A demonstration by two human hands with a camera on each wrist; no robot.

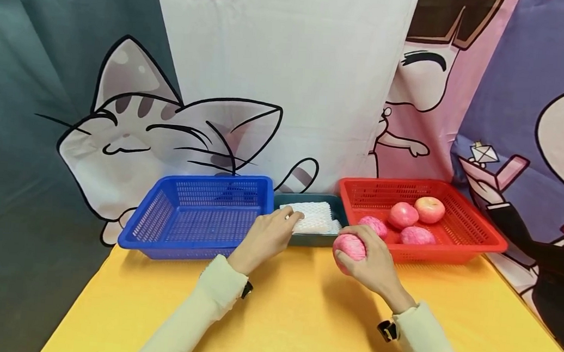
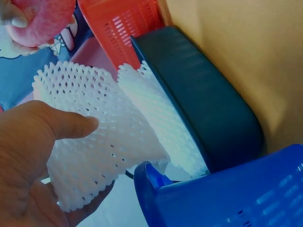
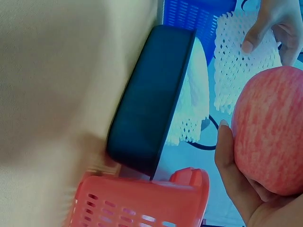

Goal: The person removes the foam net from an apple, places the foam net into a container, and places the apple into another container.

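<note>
My left hand [image 1: 270, 234] pinches a white foam net sleeve [image 2: 94, 137] between thumb and fingers, above a dark green tray [image 2: 203, 94]. More white foam netting [image 2: 151, 109] lies in that tray. In my right hand [image 1: 371, 261] is a pink-red apple [image 3: 272, 132], gripped with the fingers and thumb around it. The apple is held in front of the tray and the near left corner of the red basket [image 1: 453, 254]. Hand and apple are apart from the foam sleeve. Inside the red basket lie several more apples [image 1: 417, 235].
A blue basket [image 1: 193, 250] stands left of the green tray, its mesh floor showing. All three containers sit side by side along the back of the yellow table [image 1: 282, 318]. Behind them hangs a cloth backdrop [image 1: 280, 61] with cartoon figures.
</note>
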